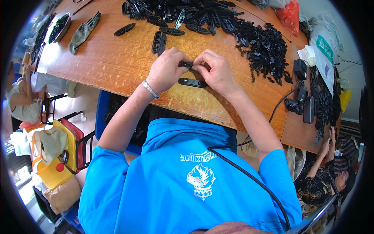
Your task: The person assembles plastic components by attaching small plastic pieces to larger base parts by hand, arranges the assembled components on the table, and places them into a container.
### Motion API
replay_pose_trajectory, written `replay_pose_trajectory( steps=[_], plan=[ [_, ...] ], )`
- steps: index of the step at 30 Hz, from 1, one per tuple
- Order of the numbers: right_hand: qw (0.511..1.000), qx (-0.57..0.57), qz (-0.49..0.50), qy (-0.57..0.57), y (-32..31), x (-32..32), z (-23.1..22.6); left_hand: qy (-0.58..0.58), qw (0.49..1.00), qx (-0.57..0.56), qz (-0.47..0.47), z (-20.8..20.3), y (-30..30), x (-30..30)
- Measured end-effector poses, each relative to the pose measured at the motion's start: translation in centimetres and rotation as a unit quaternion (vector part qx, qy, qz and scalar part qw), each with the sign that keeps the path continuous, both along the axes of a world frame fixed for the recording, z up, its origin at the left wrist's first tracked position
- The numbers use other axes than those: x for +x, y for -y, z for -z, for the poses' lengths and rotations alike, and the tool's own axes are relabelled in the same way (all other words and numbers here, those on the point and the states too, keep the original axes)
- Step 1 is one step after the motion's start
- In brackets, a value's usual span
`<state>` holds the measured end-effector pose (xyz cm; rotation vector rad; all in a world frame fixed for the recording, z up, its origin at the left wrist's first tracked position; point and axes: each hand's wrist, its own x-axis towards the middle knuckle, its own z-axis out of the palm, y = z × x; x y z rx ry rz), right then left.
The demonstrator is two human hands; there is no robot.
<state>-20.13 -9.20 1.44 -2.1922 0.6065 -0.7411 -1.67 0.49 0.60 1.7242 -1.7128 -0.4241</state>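
Note:
Close together over the wooden table (117, 74), both my hands work at one black plastic part (186, 64). My left hand (166, 70), with a silvery bracelet at the wrist, grips the part between thumb and fingers. The fingertips of my right hand (216, 74) are pinched at the part's right end; whether they hold a separate small piece is hidden. Just below the hands lies a long black plastic piece (192, 82). Two more long black pieces (159, 43) lie side by side beyond my left hand.
A heap of long black pieces (202, 17) spreads across the far side, beside a pile of small black parts (265, 50) at right. Grey gloves (83, 33) and a bowl (64, 29) sit at left. A black cable (278, 105) crosses the right edge. Other people sit at both sides.

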Motion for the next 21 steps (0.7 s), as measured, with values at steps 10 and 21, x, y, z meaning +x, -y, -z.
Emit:
replay_pose_trajectory(
  steps=[10, 21],
  plan=[
    [0.988, -0.106, -0.087, -0.077, 1.9, 0.0, -0.5, -0.051, 0.999, -0.001, 0.014, 0.1, 0.3, 0.5],
    [0.968, 0.027, 0.038, -0.246, 2.7, 1.4, -1.4, -0.026, 0.998, 0.053, 0.015, -0.8, 1.4, 0.8]
  ],
)
